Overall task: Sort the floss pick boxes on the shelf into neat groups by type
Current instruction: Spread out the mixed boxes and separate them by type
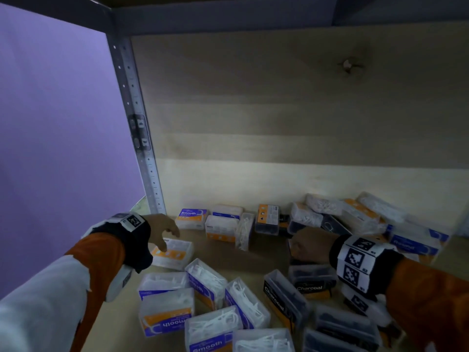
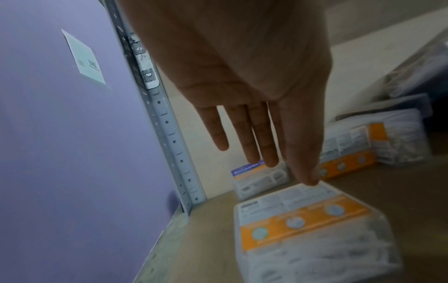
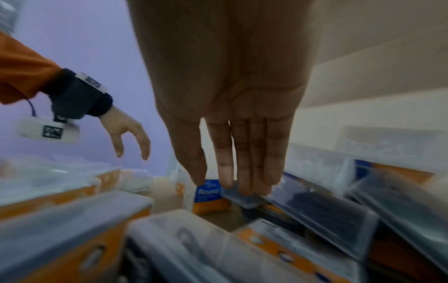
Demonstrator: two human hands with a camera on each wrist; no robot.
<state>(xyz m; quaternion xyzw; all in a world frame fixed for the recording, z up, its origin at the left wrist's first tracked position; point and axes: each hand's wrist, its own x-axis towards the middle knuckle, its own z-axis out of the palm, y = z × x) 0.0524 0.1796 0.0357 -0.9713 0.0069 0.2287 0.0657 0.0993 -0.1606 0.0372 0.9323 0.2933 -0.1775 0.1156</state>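
Left hand hovers, fingers spread and empty, over a label-down box at the shelf's left; right hand reaches flat, holding nothing, into the charcoal boxes; light, stiff, slick plastic, I'd judge; best pinched across the short sides.

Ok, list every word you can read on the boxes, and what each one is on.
"Smooth": clear white-pick box at back left.
"Smooth": front box.
"Charcoal": clear dark-pick box.
"Charcoal": neighbouring dark box.
"Round": blue-and-orange box.
Fine print on the back labels is blurred.
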